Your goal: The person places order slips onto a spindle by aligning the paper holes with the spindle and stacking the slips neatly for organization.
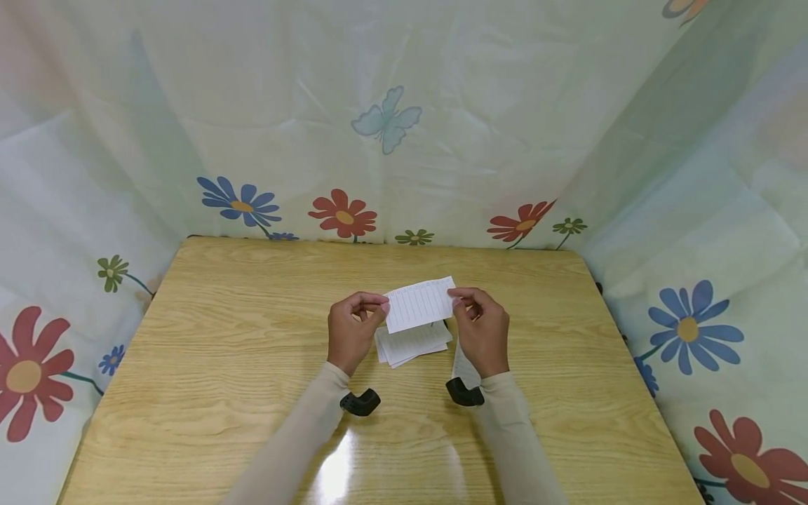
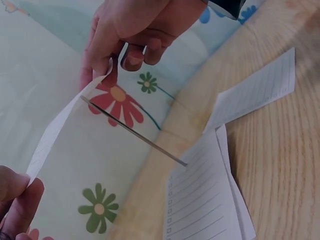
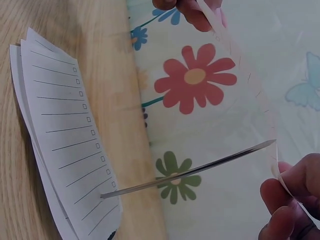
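Note:
A white lined paper slip (image 1: 421, 305) is stretched between both hands above the table. My left hand (image 1: 353, 333) pinches its left end between thumb and fingers. The right end is pinched the same way by my right hand (image 1: 485, 330). Below lies a small stack of lined slips (image 1: 413, 345) with checkboxes along one edge. A thin metal spike (image 3: 190, 171) rises out of that stack, and its pointed tip meets the held slip in both wrist views. The head view has the spike hidden behind the held paper.
Another lined slip (image 2: 255, 92) lies to the right of the stack, partly covered by the right hand in the head view. The wooden table (image 1: 252, 280) ends at a flowered curtain (image 1: 480, 140) at the back and on both sides.

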`<move>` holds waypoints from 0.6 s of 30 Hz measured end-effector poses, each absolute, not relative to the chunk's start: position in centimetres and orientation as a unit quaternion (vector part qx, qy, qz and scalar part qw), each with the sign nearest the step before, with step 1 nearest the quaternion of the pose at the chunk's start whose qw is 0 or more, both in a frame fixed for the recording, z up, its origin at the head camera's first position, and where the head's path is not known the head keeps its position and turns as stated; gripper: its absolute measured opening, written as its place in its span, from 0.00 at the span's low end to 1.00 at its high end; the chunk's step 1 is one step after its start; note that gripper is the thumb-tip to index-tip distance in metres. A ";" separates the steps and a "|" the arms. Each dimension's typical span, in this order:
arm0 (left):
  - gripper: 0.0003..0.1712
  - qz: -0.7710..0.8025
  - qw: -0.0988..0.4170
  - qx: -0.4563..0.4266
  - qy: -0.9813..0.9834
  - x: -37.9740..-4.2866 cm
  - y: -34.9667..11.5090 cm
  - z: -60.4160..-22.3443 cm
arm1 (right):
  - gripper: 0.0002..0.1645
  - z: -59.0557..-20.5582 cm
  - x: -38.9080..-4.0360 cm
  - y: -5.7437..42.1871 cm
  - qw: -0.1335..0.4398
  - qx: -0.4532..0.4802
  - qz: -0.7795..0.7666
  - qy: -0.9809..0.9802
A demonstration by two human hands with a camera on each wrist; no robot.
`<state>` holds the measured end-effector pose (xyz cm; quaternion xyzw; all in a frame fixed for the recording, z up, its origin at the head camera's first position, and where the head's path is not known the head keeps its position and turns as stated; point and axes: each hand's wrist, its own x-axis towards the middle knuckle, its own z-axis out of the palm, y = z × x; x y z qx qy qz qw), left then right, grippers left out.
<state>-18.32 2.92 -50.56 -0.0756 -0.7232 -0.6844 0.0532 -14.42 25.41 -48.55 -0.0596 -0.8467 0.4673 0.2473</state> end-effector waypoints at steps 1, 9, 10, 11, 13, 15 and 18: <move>0.02 -0.684 0.052 -0.075 -0.724 -18.3 2.9 -50.6 | 0.13 -48.6 -14.4 25.4 0.248 -0.059 0.467 -0.847; 0.02 -0.680 0.043 -0.058 -0.729 -18.2 2.9 -51.5 | 0.12 -49.0 -14.2 25.3 0.242 -0.066 0.468 -0.847; 0.02 -0.678 0.041 -0.055 -0.732 -18.2 2.9 -51.6 | 0.12 -49.2 -14.2 25.3 0.240 -0.067 0.469 -0.847; 0.02 -0.676 0.040 -0.052 -0.734 -18.2 2.9 -51.7 | 0.12 -49.4 -14.2 25.3 0.239 -0.069 0.469 -0.847; 0.02 -0.672 0.040 -0.048 -0.738 -18.2 2.9 -52.0 | 0.12 -49.7 -14.1 25.4 0.235 -0.071 0.470 -0.848; 0.02 -0.667 0.040 -0.045 -0.743 -18.2 2.9 -52.4 | 0.12 -50.1 -14.2 25.4 0.230 -0.072 0.468 -0.850; 0.02 -0.656 0.039 -0.038 -0.753 -18.2 2.9 -52.9 | 0.12 -50.7 -14.2 25.6 0.218 -0.071 0.463 -0.856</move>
